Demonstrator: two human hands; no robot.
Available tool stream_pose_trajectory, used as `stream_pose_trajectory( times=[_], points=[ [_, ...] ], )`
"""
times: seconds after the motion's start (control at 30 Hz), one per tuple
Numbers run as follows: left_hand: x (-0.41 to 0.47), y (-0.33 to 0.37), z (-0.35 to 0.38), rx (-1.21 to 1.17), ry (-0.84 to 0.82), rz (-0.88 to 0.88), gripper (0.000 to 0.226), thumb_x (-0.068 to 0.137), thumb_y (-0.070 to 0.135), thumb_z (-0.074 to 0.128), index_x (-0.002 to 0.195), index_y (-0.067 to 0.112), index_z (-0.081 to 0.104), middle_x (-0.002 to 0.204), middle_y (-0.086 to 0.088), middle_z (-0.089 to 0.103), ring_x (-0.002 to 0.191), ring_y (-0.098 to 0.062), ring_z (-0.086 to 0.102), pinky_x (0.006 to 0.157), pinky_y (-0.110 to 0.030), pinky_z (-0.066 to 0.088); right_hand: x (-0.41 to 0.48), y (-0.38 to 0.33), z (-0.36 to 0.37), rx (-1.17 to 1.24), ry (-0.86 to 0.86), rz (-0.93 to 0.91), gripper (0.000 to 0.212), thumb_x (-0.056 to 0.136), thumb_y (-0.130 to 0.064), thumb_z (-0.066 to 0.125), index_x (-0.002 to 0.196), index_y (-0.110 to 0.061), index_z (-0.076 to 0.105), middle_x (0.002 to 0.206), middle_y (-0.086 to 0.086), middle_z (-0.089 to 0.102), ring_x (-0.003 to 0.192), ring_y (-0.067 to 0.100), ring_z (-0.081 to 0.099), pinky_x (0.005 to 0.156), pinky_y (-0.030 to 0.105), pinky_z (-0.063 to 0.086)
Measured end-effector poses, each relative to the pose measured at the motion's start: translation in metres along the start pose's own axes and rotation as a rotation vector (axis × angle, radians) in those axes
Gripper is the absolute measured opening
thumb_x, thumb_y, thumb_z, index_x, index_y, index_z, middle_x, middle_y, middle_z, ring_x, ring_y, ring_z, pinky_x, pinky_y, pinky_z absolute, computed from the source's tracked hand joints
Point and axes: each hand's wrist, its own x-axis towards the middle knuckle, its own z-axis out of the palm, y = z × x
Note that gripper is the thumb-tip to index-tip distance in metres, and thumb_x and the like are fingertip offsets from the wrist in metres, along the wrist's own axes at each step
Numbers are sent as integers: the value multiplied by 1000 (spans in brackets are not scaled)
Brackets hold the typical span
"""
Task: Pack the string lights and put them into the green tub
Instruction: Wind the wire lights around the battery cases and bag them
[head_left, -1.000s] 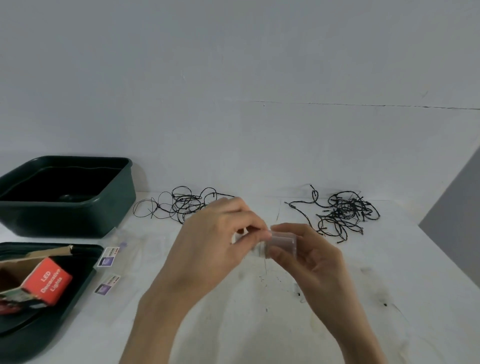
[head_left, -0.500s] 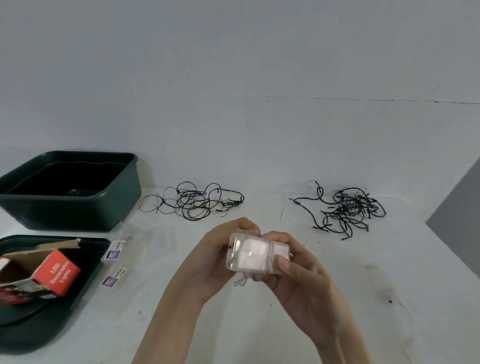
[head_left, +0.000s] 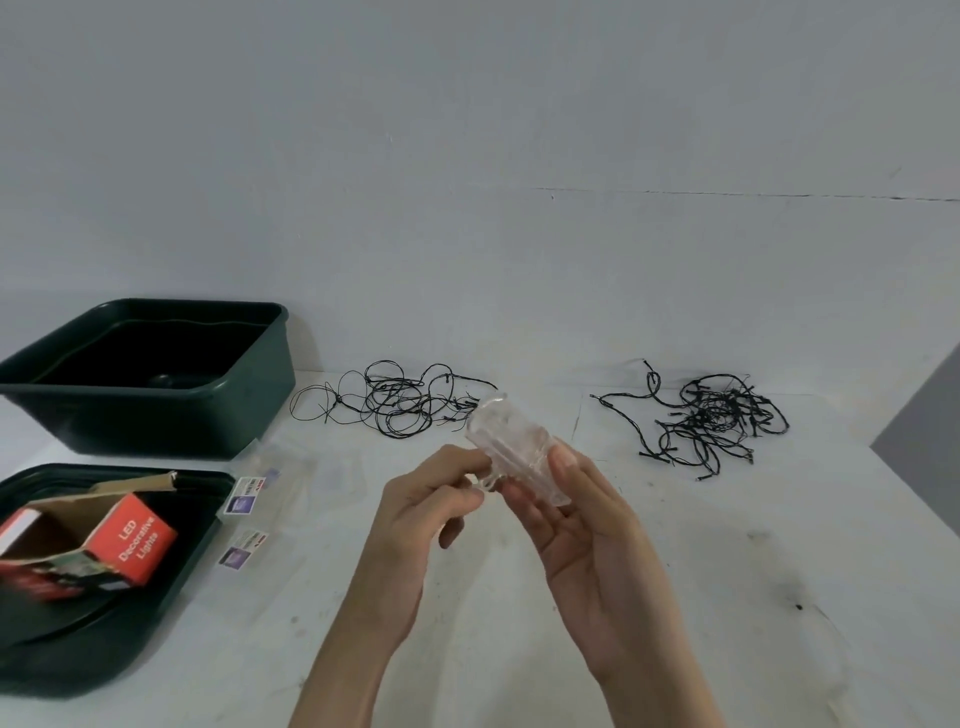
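My right hand (head_left: 587, 525) holds a small clear plastic pack (head_left: 511, 447) of wound string lights, tilted up to the left above the table. Fingers of my left hand (head_left: 431, 504) pinch the thin pale wire end at the pack's lower side. Two loose black string-light tangles lie at the back of the table: one (head_left: 395, 400) left of centre, one (head_left: 711, 421) on the right. The dark green tub (head_left: 156, 426) stands at the back left with nothing visible inside.
A dark green lid or tray (head_left: 171, 582) at the near left carries an open red "LED Decorative Lights" carton (head_left: 88, 551). Two small clear bags with printed labels (head_left: 244, 496) lie beside it. The white table (head_left: 779, 597) ends at a wall behind.
The clear pack has turned from facing me to a slanted side-on pose and sits higher. My left hand slid from the pack's side to its lower end.
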Motion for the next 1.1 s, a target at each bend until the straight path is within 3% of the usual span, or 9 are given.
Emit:
stream_pose_trajectory(
  times=[0.07, 0.13, 0.27, 0.4, 0.57, 0.7, 0.83, 1.0, 1.1],
  points=[
    [-2, 1, 1, 115, -67, 45, 30, 69, 38, 58, 91, 22, 69, 76, 2, 56, 64, -10, 40, 56, -16, 32, 2, 4, 3, -125, 26, -88, 30, 76, -14, 62, 101, 3, 64, 94, 19, 70, 79, 24, 69, 68, 26, 55],
    [-1, -2, 3, 187, 8, 36, 28, 71, 50, 62, 92, 33, 69, 84, 1, 62, 67, -13, 45, 57, -15, 35, 4, 11, 4, -228, 45, -152, 25, 80, -12, 62, 102, 1, 63, 92, 19, 71, 77, 24, 69, 67, 28, 55],
    [1, -7, 3, 121, 217, -37, 11, 72, 45, 67, 71, 34, 70, 61, 14, 51, 54, -5, 39, 51, -10, 33, 5, 27, -1, -450, 113, -214, 22, 78, -20, 69, 98, -9, 68, 77, 11, 68, 64, 20, 63, 59, 27, 53],
    [-2, -10, -9, 115, 164, -103, 14, 70, 36, 67, 58, 28, 67, 52, 16, 44, 49, -3, 36, 49, -8, 31, 13, 26, -14, -627, 48, -72, 33, 74, -30, 66, 106, -23, 68, 91, 2, 69, 73, 12, 59, 65, 25, 47],
    [-2, -23, -25, 156, 126, -162, 19, 67, 40, 68, 53, 26, 65, 57, 15, 47, 52, -1, 39, 51, -9, 30, 20, 25, -18, -756, -114, 64, 23, 89, -25, 61, 107, -17, 71, 101, 4, 74, 94, 23, 65, 74, 27, 48],
    [-4, -35, -44, 246, 87, -190, 20, 63, 43, 69, 56, 23, 67, 62, 16, 51, 58, -1, 44, 56, -10, 32, 25, 31, -21, -800, -186, 171, 24, 84, -30, 67, 103, -17, 74, 99, 7, 74, 85, 15, 64, 72, 23, 51],
    [-4, -44, -63, 349, 6, -300, 30, 62, 56, 68, 73, 28, 74, 72, 4, 57, 69, -6, 48, 70, -22, 37, 29, 45, -27, -726, -159, 215, 28, 76, -25, 68, 98, -8, 74, 93, 9, 74, 81, 14, 66, 70, 22, 51],
    [6, -56, -80, 429, -4, -344, 42, 63, 71, 59, 87, 39, 72, 85, 6, 67, 67, 0, 50, 63, -14, 40, 33, 60, -29, -593, -27, 194, 26, 74, -23, 65, 88, -3, 75, 88, 15, 72, 77, 17, 63, 67, 24, 52],
    [28, -90, -106, 752, 208, -323, 67, 70, 73, 56, 122, 31, 57, 119, 3, 59, 111, -12, 50, 91, -27, 40, 36, 60, -31, -573, 37, 196, 26, 73, -24, 65, 86, -5, 75, 90, 15, 73, 77, 18, 62, 70, 26, 51]
  ],
)
